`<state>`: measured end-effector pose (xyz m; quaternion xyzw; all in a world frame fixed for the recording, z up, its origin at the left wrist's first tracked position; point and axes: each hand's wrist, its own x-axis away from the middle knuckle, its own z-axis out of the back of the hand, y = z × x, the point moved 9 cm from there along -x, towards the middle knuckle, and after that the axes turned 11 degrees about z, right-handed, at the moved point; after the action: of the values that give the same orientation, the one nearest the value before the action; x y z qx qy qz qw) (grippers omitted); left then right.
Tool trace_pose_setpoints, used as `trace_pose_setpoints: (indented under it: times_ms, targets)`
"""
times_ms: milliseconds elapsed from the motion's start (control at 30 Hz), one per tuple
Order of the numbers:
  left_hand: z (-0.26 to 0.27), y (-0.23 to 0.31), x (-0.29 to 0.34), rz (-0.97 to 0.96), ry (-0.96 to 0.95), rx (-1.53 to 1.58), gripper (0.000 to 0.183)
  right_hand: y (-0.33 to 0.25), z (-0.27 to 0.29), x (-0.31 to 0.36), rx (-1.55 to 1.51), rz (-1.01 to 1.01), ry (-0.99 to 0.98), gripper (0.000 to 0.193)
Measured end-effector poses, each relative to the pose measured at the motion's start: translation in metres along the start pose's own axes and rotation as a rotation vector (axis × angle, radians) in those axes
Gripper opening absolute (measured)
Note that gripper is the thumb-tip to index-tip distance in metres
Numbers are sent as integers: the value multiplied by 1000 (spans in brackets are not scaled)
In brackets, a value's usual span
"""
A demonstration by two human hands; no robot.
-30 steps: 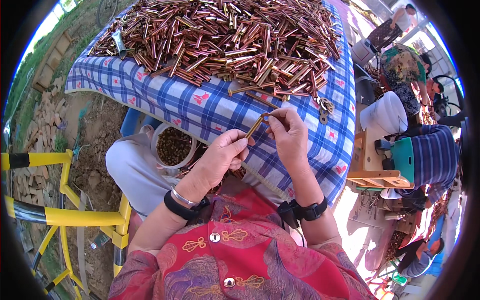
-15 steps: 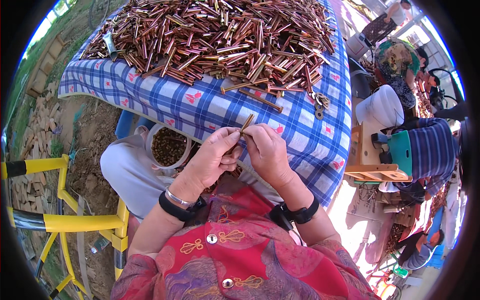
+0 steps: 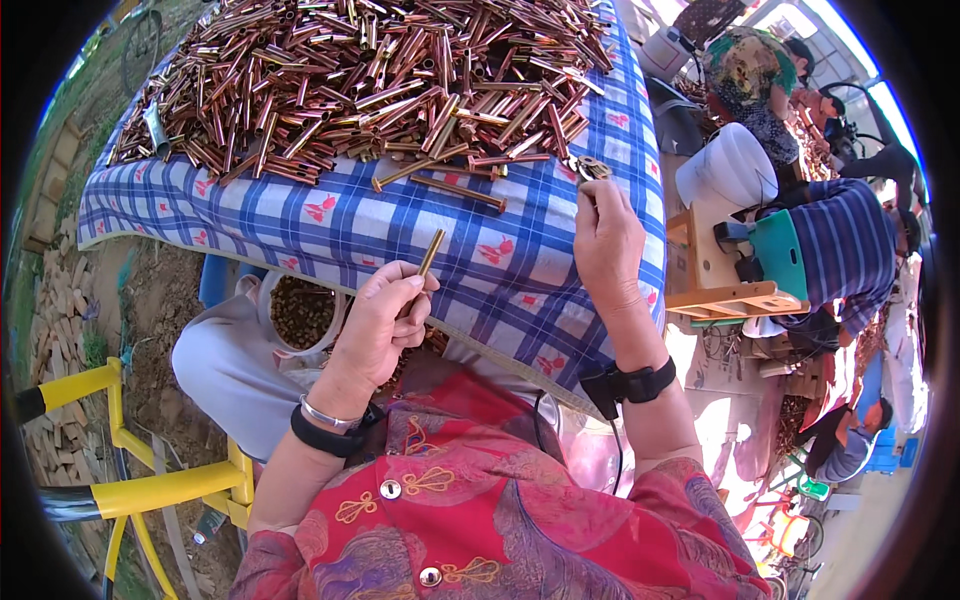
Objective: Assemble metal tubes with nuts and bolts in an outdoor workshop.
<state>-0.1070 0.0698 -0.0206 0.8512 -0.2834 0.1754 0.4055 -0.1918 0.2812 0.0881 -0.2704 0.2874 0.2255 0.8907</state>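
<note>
My left hand [image 3: 385, 305] is closed around a thin brass-coloured metal tube [image 3: 432, 252], which points up and away between thumb and forefinger. Out to the right, my right hand [image 3: 612, 245] has its thumb and forefinger pinched together at a small cluster of flat metal washers [image 3: 592, 167] on the tablecloth. Its fingertips touch the washers; whether one is between them is hidden. A large heap of copper-coloured metal tubes [image 3: 350, 90] covers the far part of the table. Two long headed bolts, the nearer bolt [image 3: 460, 193] and another bolt [image 3: 400, 177], lie before the heap.
A blue-and-white checked cloth [image 3: 400, 230] covers the table. A white bucket of small brass-coloured parts [image 3: 300, 310] stands by my left leg. Yellow-and-black railing [image 3: 160, 490] is at left. To the right are a white bucket [image 3: 725, 165], a wooden stool [image 3: 730, 300] and seated people.
My right hand has left the tube and reached forward right to the washers. My left hand keeps hold of the tube. The whole view has shifted somewhat.
</note>
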Motion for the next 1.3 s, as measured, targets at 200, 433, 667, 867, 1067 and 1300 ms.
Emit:
trace_pose_setpoints:
  times_ms: [200,433,667,867,1067,1300]
  targets:
    - [-7,-4,-4,25,-69,6,9,41,-3,2,277,-168,-264,20]
    - [-4,-7,-5,12,-57,-18,10,24,-16,2,94,-87,-203,18]
    - [-5,-10,-2,20,-80,-12,6,0,-33,-22,67,63,-91,13]
    - [-3,-6,1,1,-76,-25,6,1,-57,-32,-49,49,-117,14]
    - [-4,-6,0,-1,-125,-41,6,0,-61,-33,-27,36,-116,21]
    - [-4,-10,-2,20,-115,-9,6,-3,-65,-34,39,32,-173,20]
